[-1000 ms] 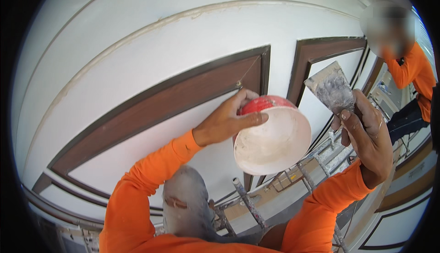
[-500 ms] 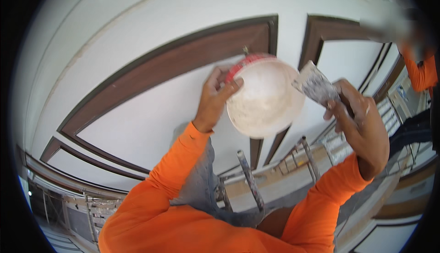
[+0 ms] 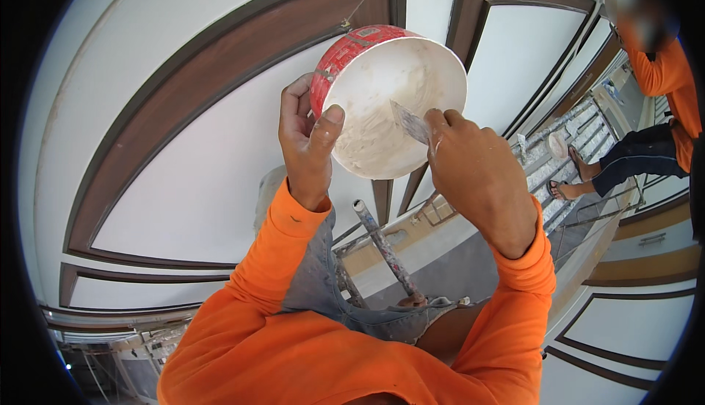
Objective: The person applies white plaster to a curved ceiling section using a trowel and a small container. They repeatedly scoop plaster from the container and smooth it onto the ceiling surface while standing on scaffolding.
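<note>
My left hand (image 3: 308,137) grips the rim of a shallow round tub (image 3: 448,74), red outside and white within, thumb over the edge and fingers behind. Smears of beige-white filler (image 3: 371,129) coat the tub's inner floor and side. In my right hand (image 3: 481,174) is a putty knife (image 3: 411,122), its flat blade caked with dried filler. The blade reaches inside the tub against the smeared surface; its handle is hidden in my fist. Both hands are closed, with white specks on the right one.
Behind the tub is a white wall with dark brown panel frames (image 3: 228,104). A paint-spattered scaffold pole (image 3: 385,247) rises by my legs. To the right, a person in an orange top (image 3: 679,96) stands on a scaffold platform (image 3: 569,148), a pale container (image 3: 558,146) near their feet.
My right hand has brought the putty knife from beside the tub into it. The tub now shows more of its red outside and sits higher and further left in view.
</note>
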{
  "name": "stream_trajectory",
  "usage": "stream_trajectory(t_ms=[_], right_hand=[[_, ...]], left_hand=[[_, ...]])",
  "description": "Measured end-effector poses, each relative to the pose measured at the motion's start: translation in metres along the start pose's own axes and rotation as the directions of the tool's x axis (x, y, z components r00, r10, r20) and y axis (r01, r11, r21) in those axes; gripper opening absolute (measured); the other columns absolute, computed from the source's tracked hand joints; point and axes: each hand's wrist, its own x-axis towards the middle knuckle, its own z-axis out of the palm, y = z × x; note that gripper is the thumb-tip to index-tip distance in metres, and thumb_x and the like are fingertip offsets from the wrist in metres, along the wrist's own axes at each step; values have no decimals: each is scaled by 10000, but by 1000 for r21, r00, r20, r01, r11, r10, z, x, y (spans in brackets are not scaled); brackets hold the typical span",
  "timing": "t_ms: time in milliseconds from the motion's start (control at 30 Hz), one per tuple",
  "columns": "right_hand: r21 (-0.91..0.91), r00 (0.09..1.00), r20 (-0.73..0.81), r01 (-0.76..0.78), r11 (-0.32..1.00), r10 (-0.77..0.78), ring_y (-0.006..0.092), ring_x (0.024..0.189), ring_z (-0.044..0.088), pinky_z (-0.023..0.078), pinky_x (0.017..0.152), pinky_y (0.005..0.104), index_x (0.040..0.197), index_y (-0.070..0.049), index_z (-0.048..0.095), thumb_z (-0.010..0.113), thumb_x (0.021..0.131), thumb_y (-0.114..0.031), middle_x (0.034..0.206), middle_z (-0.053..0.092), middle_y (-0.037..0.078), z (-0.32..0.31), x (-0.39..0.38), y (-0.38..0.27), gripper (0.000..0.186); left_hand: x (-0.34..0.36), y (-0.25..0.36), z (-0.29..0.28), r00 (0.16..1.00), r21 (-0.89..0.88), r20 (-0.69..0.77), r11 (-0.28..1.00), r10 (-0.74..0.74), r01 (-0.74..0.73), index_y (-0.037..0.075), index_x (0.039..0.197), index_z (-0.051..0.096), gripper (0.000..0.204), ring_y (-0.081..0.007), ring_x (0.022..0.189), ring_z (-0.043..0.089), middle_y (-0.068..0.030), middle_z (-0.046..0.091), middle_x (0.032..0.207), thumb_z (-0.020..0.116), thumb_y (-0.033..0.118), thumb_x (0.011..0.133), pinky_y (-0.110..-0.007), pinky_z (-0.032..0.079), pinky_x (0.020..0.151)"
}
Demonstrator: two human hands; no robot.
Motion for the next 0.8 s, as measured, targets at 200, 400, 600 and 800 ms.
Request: stream_trajectory(t_ms=[200, 400, 600, 800], right_hand=[[-2, 996, 70, 50, 999, -50, 335, 704, 744, 600, 599, 418, 994, 39, 568, 579, 943, -36, 898, 678, 174, 12, 14, -16, 92], [82, 986, 136, 90, 993, -101, 365, 721, 743, 598, 605, 433, 996, 44, 562, 559, 954, -44, 876, 681, 191, 14, 28, -28, 98], [184, 974, 164, 125, 975, -156, 439, 815, 725, 596, 747, 472, 1056, 64, 594, 561, 952, -48, 953, 707, 243, 11, 41, -20, 156], [351, 953, 202, 143, 925, -224, 450, 841, 698, 542, 748, 494, 1075, 24, 634, 681, 929, -87, 948, 722, 241, -13, 49, 1, 189]], left_hand=[[2, -5, -8, 999, -47, -49, 999, -14, 11, -33, 1410, 449, 717, -172, 1125, 642, -158, 639, 1279, 805, 341, 913, -311, 527, 977], [8, -8, -20, 997, -67, -47, 996, -61, 58, -24, 1406, 456, 701, -163, 1108, 644, -149, 652, 1248, 802, 338, 915, -312, 531, 966], [15, -7, -32, 995, -75, -66, 994, -81, 76, -20, 1405, 465, 697, -162, 1092, 648, -147, 656, 1239, 804, 337, 912, -317, 535, 962], [19, -3, -39, 987, -71, 6, 985, -158, 158, -18, 1368, 499, 652, -168, 1076, 655, -146, 665, 1223, 808, 325, 907, -318, 540, 952]])
